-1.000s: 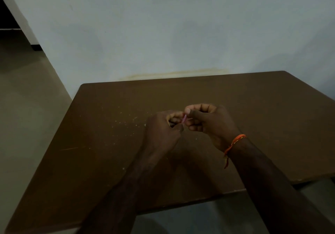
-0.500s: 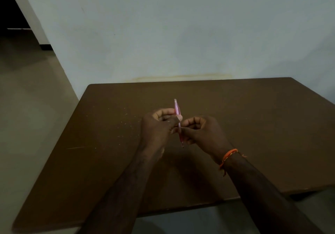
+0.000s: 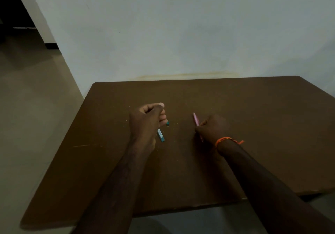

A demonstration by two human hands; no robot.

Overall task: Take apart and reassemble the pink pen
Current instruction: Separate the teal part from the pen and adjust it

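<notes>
Mid-disassembly at frame centre: right hand [image 3: 212, 127] grips the pink pen [image 3: 196, 119], left hand [image 3: 145, 118] loosely curled, contents unclear, likely setting parts down next.

2 bare forearms reach into view from the lower edge, with no sleeves showing on either. The left hand [image 3: 145, 117] has no ring, watch or band. The right hand [image 3: 212, 126] has an orange thread bracelet [image 3: 223, 140] tied around its wrist, thin and braided, with a short loose end sticking out to the side.
</notes>
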